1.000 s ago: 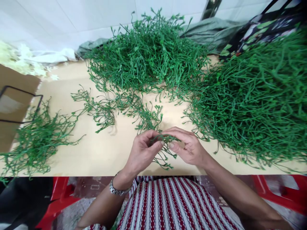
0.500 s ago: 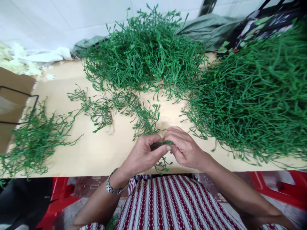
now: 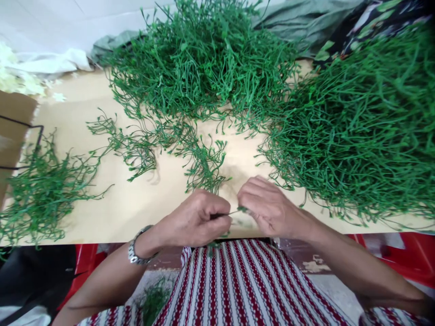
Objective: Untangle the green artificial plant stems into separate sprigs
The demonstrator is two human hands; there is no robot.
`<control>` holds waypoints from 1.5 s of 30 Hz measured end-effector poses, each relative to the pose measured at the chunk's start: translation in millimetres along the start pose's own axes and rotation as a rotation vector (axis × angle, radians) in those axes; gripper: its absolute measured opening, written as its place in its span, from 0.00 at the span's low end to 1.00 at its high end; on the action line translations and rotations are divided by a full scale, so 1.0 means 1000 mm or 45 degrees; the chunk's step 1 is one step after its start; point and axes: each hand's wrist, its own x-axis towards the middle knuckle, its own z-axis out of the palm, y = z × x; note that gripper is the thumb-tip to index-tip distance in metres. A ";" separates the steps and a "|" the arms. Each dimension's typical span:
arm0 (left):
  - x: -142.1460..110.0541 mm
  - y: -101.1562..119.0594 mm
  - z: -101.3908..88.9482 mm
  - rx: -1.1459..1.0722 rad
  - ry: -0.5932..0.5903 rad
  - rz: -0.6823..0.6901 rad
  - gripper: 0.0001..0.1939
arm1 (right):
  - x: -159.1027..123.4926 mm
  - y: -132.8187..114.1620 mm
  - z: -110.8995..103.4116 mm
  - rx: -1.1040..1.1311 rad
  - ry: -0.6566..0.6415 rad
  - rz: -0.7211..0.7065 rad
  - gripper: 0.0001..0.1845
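Observation:
Over the table's near edge, my left hand (image 3: 200, 218) is closed in a pinch on a thin green artificial stem (image 3: 235, 211). The stem runs across the short gap to my right hand (image 3: 267, 203), whose fingers are curled closed around its other end. Small green tips hang blurred below my left hand. Just beyond the hands lies a small cluster of green plastic stems (image 3: 207, 167). A large heap of the same stems (image 3: 353, 136) spreads to the right, close to my right hand, and another heap (image 3: 204, 68) stands at the back.
A looser pile of stems (image 3: 44, 194) lies at the left, beside a brown box (image 3: 16, 122) with a black wire frame (image 3: 41, 136). Cream flowers (image 3: 20, 79) sit at the back left. Red stools (image 3: 408, 258) and a black bag (image 3: 37, 276) are below the table (image 3: 136, 217).
My hands have moved apart, drawing a thin stem between them. My left fingers have closed from a looser hold. The view has shifted slightly.

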 end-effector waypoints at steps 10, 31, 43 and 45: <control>0.012 -0.006 0.000 -0.379 0.325 -0.235 0.14 | -0.001 0.009 -0.028 0.023 0.264 0.343 0.07; 0.016 -0.019 0.031 -1.150 1.007 -0.370 0.06 | 0.013 -0.011 0.035 0.441 0.382 0.509 0.09; 0.016 -0.020 0.034 -1.009 1.066 -0.352 0.07 | 0.016 -0.019 0.012 -0.127 0.387 0.152 0.13; 0.016 -0.020 0.036 -1.086 1.058 -0.322 0.08 | 0.019 -0.016 0.020 -0.066 0.309 0.184 0.14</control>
